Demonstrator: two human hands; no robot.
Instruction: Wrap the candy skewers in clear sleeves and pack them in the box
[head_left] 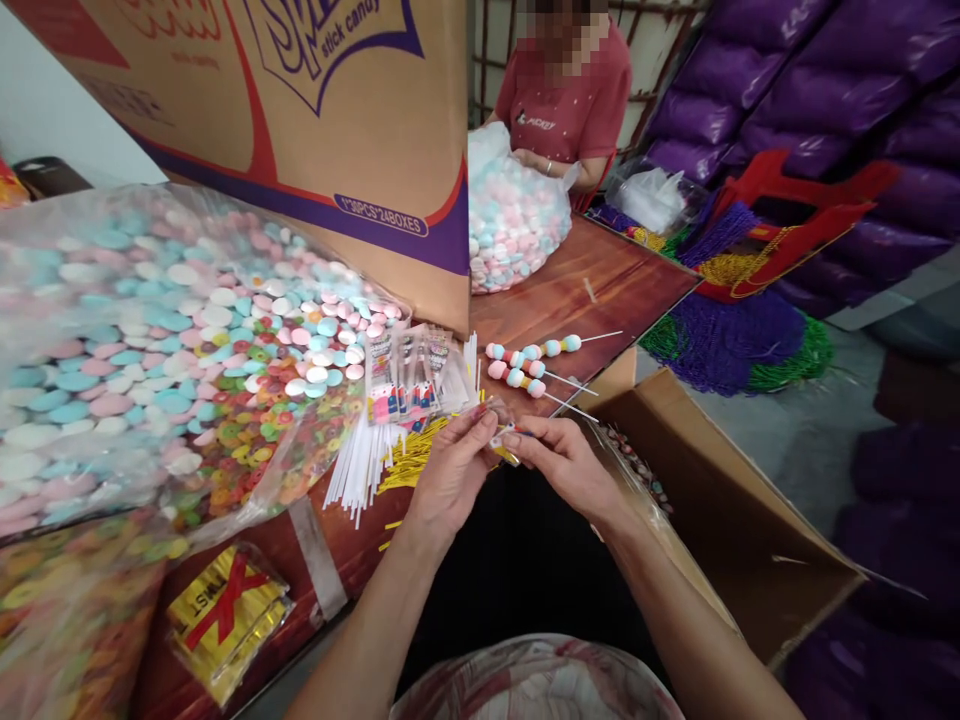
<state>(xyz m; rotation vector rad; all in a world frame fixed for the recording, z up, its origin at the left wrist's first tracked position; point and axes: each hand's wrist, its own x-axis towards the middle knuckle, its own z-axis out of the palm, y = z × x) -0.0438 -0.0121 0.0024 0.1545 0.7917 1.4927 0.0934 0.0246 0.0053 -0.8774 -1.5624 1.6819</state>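
Note:
Both of my hands meet at the table's edge, over my lap. My left hand [459, 458] pinches one side of a small printed plastic bag [507, 448]. The fingers of my right hand [561, 452] are closed on its other side; my fingertips partly hide the bag, and what is inside I cannot make out. Just left of my hands lie a stack of similar clear printed bags [409, 375], a bundle of white sticks [360, 465] and gold twist ties [412, 455]. Beyond my hands, candy skewers [529, 367] with pastel pieces lie on the table.
A large bag of pastel candies and gummy rings [150, 330] covers the left side. A tall carton [360, 150] stands behind. An open cardboard box [750, 530] is at my right. Across the table [600, 270], a person [562, 110] handles another candy bag [514, 220].

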